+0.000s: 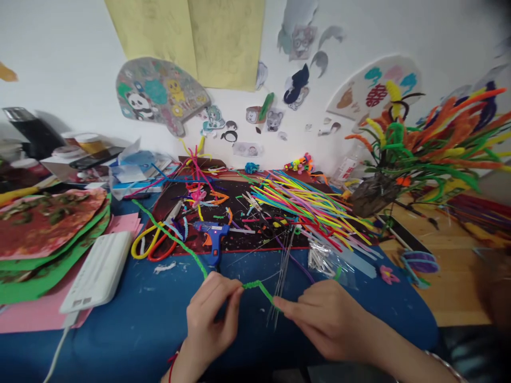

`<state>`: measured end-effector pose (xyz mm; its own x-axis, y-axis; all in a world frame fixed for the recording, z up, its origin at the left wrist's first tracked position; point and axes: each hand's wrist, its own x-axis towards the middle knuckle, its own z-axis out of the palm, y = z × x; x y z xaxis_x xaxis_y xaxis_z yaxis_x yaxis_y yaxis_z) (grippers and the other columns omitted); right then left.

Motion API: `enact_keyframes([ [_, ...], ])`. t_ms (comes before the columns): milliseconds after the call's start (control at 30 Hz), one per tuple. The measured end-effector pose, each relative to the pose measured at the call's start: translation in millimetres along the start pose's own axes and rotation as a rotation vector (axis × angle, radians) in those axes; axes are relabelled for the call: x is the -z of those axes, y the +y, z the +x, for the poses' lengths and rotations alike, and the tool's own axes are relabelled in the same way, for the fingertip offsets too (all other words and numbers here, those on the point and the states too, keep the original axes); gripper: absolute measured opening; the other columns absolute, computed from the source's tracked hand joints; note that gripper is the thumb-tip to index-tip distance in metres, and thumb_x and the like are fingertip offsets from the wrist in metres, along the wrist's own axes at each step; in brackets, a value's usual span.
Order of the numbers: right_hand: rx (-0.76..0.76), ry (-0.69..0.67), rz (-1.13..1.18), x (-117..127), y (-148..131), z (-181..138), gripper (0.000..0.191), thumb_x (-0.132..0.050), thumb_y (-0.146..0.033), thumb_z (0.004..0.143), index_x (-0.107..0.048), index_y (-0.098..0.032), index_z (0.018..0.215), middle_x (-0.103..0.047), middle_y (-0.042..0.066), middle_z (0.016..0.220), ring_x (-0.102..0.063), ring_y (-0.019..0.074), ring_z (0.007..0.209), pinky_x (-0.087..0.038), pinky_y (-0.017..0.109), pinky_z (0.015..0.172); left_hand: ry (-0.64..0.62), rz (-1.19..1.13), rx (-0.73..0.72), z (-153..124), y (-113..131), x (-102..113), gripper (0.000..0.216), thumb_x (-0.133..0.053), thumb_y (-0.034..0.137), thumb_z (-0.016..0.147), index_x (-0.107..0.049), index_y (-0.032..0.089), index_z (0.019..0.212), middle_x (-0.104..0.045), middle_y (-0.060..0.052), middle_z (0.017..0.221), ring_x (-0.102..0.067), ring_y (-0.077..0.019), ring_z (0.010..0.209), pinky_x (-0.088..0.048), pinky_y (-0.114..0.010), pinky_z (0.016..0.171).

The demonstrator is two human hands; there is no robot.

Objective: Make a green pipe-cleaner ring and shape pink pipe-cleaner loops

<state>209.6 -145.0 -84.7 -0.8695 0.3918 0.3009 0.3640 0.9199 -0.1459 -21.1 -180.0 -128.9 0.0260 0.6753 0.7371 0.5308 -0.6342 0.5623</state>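
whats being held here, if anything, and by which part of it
A green pipe cleaner: the left hand pinches it partway along, the right hand holds it past the bend, its grip partly hidden.

Left hand [213,308]: fingers curled; thumb and forefinger brought together at their tips, in a pinch;
Left wrist [181,357]: slants upward from the lower edge;
Right hand [329,316]: forefinger pointing toward the left hand; the other fingers folded;
Right forearm [411,357]: slants from the lower right;
Both hands: apart, at similar height.
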Motion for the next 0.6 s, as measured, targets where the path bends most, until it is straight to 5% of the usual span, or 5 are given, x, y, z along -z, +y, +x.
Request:
enact_keyframes([
  [133,-0.103,0.046,0.128,-11.2,31.0,5.5,0.026,-0.046,-0.018,0.091,-0.07,-0.019,0.102,-0.071,-0.001,0.065,-0.065,0.012,0.053,-0.038,0.025,0.049,-0.15,-0.098,-0.137,-1.8,1.1,5.0,0.021,-0.051,-0.002,0.08,-0.059,0.014,0.092,-0.062,-0.004,0.073,-0.053,-0.0136,0.065,-0.043,-0.032,0.068],
  [233,-0.182,0.044,0.243,-4.1,48.3,21.2,0.023,-0.05,-0.022,0.091,-0.072,-0.02,0.097,-0.076,0.0,0.085,-0.071,0.0123,0.071,-0.047,0.021,0.062,-0.375,-0.063,-0.219,-0.8,1.4,4.3,0.019,-0.05,0.002,0.083,-0.059,0.014,0.094,-0.061,-0.003,0.07,-0.052,-0.0143,0.064,-0.042,-0.032,0.066],
  [333,-0.223,-0.004,0.328,9.2,49.5,36.0,0.02,-0.053,-0.023,0.089,-0.073,-0.022,0.089,-0.076,-0.002,0.084,-0.071,0.0109,0.072,-0.047,0.019,0.064,-0.484,0.066,-0.215,-0.1,-0.6,-1.2,0.017,-0.047,0.005,0.086,-0.06,0.016,0.089,-0.057,-0.002,0.064,-0.049,-0.0143,0.06,-0.039,-0.03,0.061],
  [467,-0.153,-0.023,0.33,21.0,23.6,36.9,0.021,-0.05,-0.02,0.089,-0.07,-0.02,0.085,-0.071,-0.003,0.068,-0.065,0.0094,0.059,-0.039,0.02,0.055,-0.386,0.172,-0.155,-2.7,-6.6,-8.4,0.016,-0.047,0.005,0.087,-0.06,0.016,0.087,-0.059,-0.002,0.066,-0.05,-0.0139,0.059,-0.04,-0.03,0.06],
  [600,-0.122,-0.079,0.299,16.3,-5.6,18.0,0.022,-0.046,-0.019,0.09,-0.066,-0.02,0.08,-0.064,-0.003,0.057,-0.059,0.0097,0.052,-0.031,0.025,0.051,-0.086,0.138,-0.111,-7.9,-9.2,-5.4,0.019,-0.054,0.001,0.081,-0.059,0.015,0.092,-0.06,-0.003,0.069,-0.052,-0.0138,0.062,-0.043,-0.029,0.061],
])
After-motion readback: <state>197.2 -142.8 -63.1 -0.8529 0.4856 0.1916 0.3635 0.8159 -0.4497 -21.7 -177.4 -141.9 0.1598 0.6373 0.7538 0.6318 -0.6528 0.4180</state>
